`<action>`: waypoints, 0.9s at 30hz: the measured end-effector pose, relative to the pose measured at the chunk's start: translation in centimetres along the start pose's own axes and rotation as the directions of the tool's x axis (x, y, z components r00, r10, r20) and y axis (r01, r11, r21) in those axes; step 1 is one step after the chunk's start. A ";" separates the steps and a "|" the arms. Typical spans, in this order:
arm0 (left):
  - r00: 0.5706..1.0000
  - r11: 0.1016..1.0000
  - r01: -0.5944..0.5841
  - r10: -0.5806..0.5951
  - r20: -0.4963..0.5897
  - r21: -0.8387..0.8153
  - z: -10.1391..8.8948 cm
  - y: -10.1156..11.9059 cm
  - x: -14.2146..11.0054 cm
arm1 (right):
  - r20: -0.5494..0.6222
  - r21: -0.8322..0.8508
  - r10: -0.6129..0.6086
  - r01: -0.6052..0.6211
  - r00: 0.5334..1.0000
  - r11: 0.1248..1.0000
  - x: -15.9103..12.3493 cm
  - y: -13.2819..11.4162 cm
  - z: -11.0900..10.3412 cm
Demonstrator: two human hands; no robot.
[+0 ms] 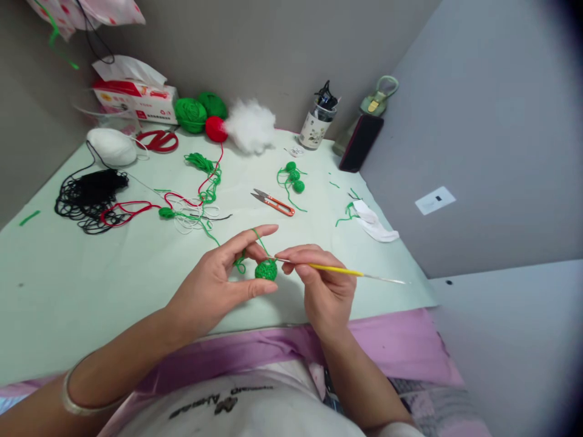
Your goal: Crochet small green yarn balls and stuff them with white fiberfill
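My left hand [221, 282] is closed lightly round a small green crocheted ball [266, 271], thumb below it. A strand of green yarn [260, 240] runs over the raised left index finger down to the ball. My right hand [327, 291] grips a crochet hook [337, 269] with a yellow handle. The hook's metal tip is at the top edge of the ball, by the yarn. Just how the tip sits in the stitches is too small to tell. Behind the hands lie orange thread snips [274, 203] and several small green crocheted balls [294, 176].
Tangled black yarn [91, 197], a white yarn ball [112, 147] and red scissors [158, 141] are at the left. Along the back stand a tissue box [136, 100], green yarn balls [190, 114], white stuffing [251, 126], a pen jar [317, 124] and a phone [362, 142].
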State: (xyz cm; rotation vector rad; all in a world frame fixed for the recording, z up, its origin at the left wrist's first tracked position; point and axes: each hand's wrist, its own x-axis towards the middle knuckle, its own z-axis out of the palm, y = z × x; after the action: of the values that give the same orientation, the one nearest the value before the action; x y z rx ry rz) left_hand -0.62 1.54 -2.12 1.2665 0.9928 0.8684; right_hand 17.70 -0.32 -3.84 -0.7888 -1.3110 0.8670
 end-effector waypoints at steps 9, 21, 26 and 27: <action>0.999 0.998 -0.018 0.016 0.038 0.055 0.0 0.5 0.2 | 0.171 0.279 0.174 -0.217 0.970 0.936 0.8 0.3 -0.8; 0.998 0.989 -0.063 0.064 -0.001 0.135 0.2 0.6 0.2 | 0.255 -0.084 -0.081 0.106 0.963 0.991 0.5 -0.9 -1.3; 0.995 0.978 -0.072 0.085 -0.057 0.196 0.8 0.6 0.1 | 0.342 -0.242 -0.158 0.249 0.926 0.938 0.2 -0.9 -1.1; 0.992 0.975 -0.088 0.105 -0.070 0.205 0.8 0.6 0.0 | 0.353 -0.263 -0.164 0.265 0.921 0.928 0.2 -1.0 -1.1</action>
State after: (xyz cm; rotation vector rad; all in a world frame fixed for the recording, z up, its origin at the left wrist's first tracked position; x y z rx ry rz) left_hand 0.17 1.35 -1.52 1.4709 1.1127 0.9174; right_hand 18.91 -0.59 -3.01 -0.7384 -1.8232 0.6375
